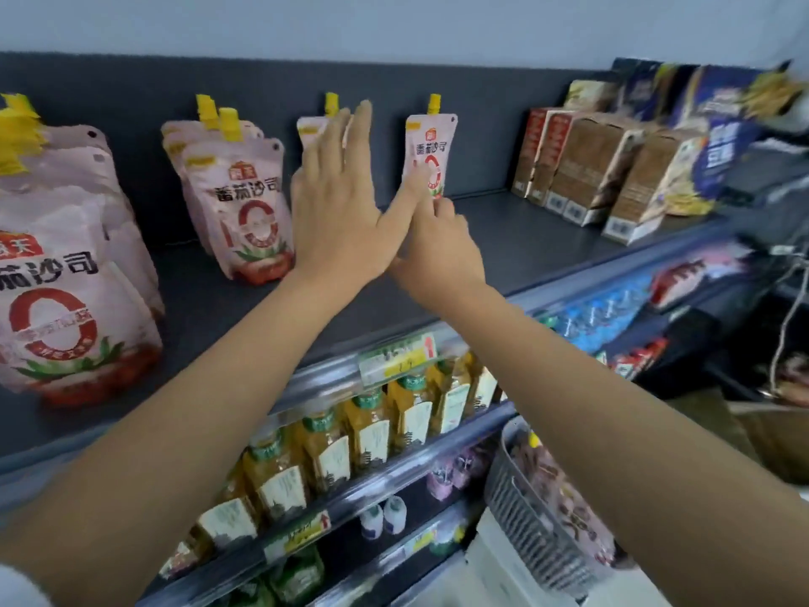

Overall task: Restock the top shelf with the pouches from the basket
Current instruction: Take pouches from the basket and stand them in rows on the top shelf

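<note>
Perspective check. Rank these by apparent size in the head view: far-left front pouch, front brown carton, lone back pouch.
1. far-left front pouch
2. front brown carton
3. lone back pouch
Same pouch design; nearness likely inflates the first.

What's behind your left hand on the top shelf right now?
A pink spouted pouch stands behind the left hand; only its yellow cap and upper left corner show. The hand covers the rest, so any pouches further back cannot be seen.
</note>
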Tool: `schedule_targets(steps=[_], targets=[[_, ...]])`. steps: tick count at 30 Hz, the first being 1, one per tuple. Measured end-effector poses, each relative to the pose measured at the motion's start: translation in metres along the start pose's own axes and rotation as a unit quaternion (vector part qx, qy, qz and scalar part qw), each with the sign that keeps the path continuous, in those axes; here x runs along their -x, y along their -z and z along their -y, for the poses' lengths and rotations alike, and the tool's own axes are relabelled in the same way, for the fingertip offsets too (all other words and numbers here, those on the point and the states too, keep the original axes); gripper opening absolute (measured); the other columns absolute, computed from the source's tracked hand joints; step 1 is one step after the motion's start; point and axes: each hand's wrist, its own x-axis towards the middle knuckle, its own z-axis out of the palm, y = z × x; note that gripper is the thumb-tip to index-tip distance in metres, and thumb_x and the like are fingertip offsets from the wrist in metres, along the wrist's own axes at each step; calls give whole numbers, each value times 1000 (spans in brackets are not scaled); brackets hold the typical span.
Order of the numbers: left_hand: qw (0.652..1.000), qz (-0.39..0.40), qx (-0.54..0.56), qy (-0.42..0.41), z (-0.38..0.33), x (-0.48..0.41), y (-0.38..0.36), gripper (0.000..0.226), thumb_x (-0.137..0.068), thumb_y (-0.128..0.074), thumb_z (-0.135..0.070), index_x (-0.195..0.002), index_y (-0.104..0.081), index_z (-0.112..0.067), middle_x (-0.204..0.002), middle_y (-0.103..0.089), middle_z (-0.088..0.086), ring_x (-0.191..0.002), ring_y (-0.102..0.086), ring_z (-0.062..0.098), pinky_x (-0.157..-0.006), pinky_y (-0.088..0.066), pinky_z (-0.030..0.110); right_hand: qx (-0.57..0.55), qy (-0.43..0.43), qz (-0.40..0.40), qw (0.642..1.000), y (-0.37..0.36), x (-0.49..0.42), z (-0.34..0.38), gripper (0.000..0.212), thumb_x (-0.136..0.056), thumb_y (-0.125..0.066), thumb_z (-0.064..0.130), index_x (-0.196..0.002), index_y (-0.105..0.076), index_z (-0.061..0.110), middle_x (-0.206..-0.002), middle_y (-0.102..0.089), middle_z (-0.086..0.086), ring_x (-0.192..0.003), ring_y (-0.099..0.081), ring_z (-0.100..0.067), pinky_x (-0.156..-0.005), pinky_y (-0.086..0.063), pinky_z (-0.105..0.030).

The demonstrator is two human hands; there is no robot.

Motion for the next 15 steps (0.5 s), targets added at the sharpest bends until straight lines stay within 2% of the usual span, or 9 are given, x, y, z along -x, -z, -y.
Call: schedule_targets(steps=[5,11,15], targets=[[996,63,51,-48,-69,24,-47,77,-92,-31,-65,-151,-20,-17,-156,-26,8,-142,-25,28,-112,-22,42,105,-134,-42,985,57,56,-114,87,-89,-60,47,-153,-11,15,-150,-31,-13,-135,-34,-36,-104,-40,-48],[983,126,21,-131,-155,54,-116,82,-88,-29,-68,-150,-25,-15,-153,-31,12,-135,-34,34,-104,-31,47,126,-226,-42,965,98,108,-233,87,-89,-60,47,-153,-12,14,-151,-29,-13,-137,-31,-36,-103,-39,-47],[975,170,-15,-145,-205,73,-171,84,-87,-25,-69,-150,-26,-13,-152,-33,13,-133,-36,35,-103,-34,47,123,-250,-23,960,103,126,-307,86,-89,-60,48,-152,-13,12,-150,-29,-14,-136,-31,-35,-102,-40,-47]])
